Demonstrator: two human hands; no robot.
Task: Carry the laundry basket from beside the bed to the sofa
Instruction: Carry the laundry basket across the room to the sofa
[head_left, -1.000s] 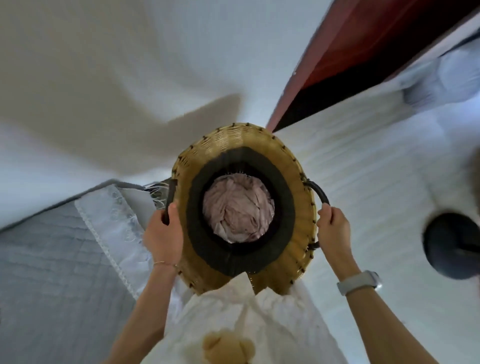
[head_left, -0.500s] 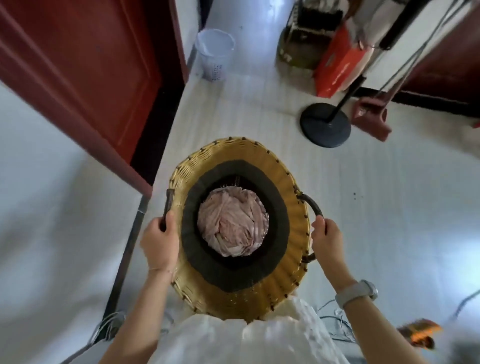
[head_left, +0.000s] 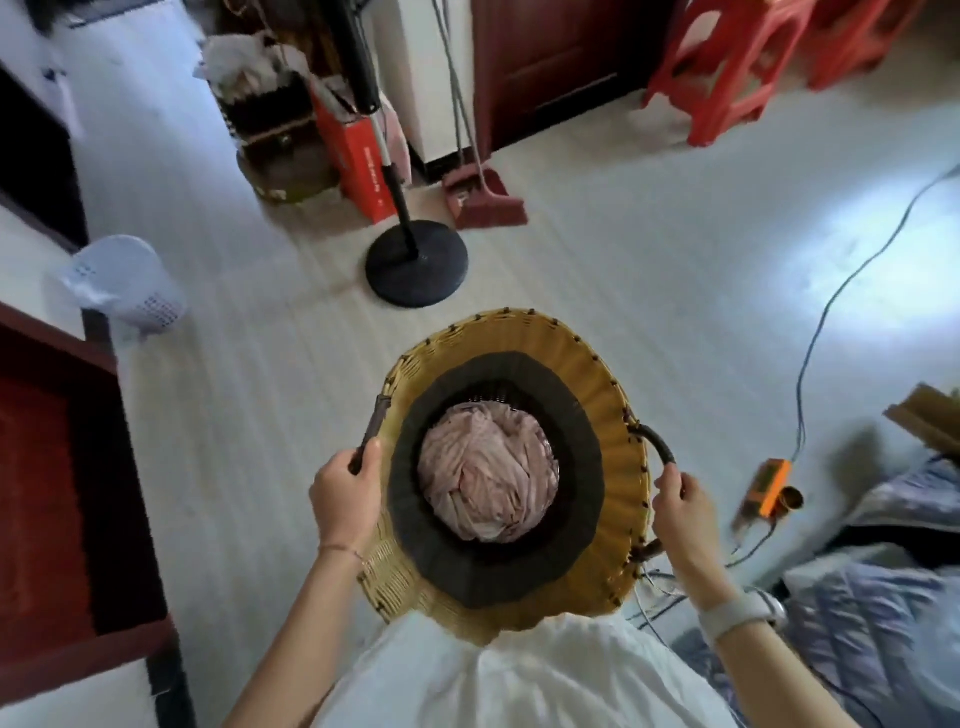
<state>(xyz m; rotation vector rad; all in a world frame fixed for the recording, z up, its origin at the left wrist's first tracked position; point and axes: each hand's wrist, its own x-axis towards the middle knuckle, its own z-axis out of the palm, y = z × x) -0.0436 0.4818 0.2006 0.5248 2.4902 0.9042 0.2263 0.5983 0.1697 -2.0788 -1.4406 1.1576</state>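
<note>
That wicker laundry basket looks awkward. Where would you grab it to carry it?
By the two dark loop handles on opposite sides of the laundry basket, one hand from each side. The left hand and right hand grip them that way, fingers wrapped round. The flared rim is too wide to hold, and paired handles keep the pink laundry level.

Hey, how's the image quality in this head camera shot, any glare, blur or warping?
Head view: a bright glare patch washes out the floor at right; wide-angle warping bends the red door at left; the waste bin and red stools look smeared by motion blur; the laundry basket, pink laundry, left hand and right hand stay fairly sharp.
</note>
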